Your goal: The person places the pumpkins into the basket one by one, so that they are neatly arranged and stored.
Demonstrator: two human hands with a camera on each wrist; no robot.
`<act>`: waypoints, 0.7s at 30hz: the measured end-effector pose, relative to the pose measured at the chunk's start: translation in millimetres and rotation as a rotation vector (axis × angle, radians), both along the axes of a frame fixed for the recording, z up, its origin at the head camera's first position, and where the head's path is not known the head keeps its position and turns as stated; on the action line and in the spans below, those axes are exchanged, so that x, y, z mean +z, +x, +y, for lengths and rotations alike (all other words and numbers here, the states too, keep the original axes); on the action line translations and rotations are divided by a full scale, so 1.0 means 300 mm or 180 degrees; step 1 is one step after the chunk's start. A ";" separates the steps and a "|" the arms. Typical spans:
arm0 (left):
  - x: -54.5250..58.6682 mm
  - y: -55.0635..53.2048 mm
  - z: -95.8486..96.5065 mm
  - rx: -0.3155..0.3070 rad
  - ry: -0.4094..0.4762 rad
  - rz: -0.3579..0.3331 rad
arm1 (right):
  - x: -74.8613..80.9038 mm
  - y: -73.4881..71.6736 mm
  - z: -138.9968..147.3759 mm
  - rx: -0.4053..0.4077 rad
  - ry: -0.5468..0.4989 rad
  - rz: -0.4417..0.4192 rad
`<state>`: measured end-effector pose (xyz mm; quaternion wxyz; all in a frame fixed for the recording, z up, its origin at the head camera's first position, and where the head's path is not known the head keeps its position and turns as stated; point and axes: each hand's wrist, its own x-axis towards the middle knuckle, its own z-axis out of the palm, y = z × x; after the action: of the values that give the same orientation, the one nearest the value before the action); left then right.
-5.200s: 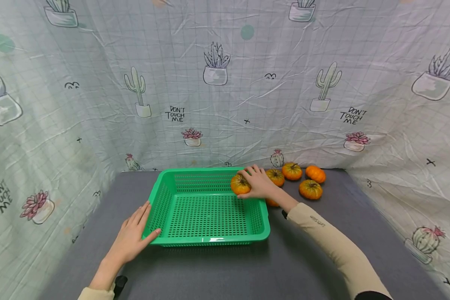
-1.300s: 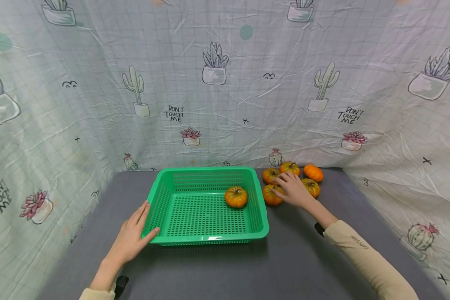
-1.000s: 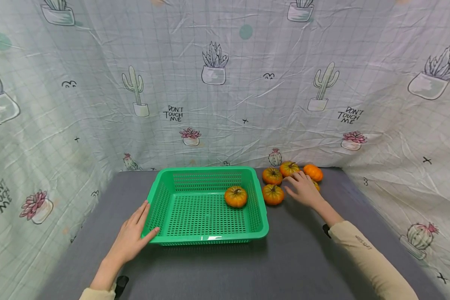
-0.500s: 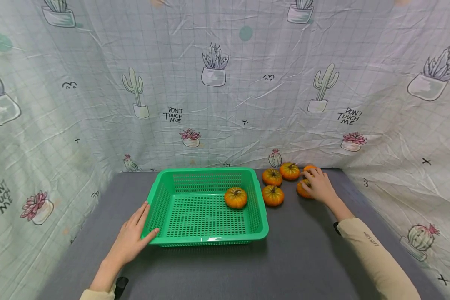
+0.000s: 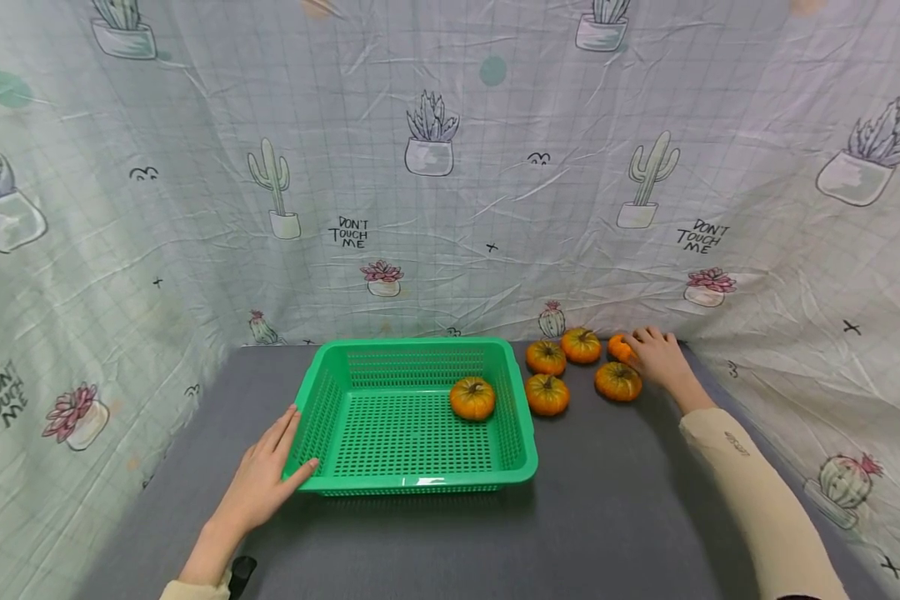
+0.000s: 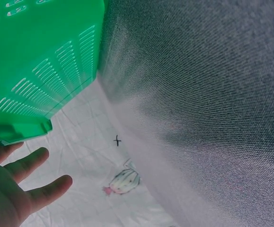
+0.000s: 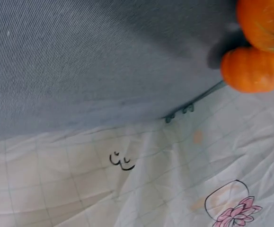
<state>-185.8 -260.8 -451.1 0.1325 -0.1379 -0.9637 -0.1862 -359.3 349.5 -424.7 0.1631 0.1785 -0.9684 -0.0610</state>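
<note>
There are six small pumpkins, one green plastic basket (image 5: 416, 481) and two hands. One pumpkin (image 5: 472, 398) sits inside the basket, near its right wall; five stand on the dark grey counter (image 5: 435, 550) to the right of it, including a mottled pumpkin (image 5: 618, 382) and, behind it, a plain orange pumpkin (image 5: 619, 347).

The left hand (image 5: 266, 467) is spread wide, its fingers straight against the basket's left side. The right hand (image 5: 660, 360) partly covers the plain orange pumpkin; whether its grip has closed on it, I cannot tell.

Half a second ago the right hand covered parts of both those pumpkins; now the mottled one shows whole. In the earliest view it held a pumpkin at the basket's right side. The left hand's place is unchanged.
</note>
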 end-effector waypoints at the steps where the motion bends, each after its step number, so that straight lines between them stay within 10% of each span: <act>1: 0.000 0.000 0.000 -0.0002 0.0000 0.0006 | -0.001 -0.004 0.004 0.0008 0.0055 -0.0006; 21: -0.010 -0.001 -0.002 0.0021 0.0019 -0.0002 | -0.050 -0.066 0.016 -0.0346 0.0767 -0.0260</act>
<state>-186.0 -261.3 -454.2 0.1333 -0.1343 -0.9636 -0.1886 -379.2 354.4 -439.6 0.0974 0.1464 -0.9681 -0.1783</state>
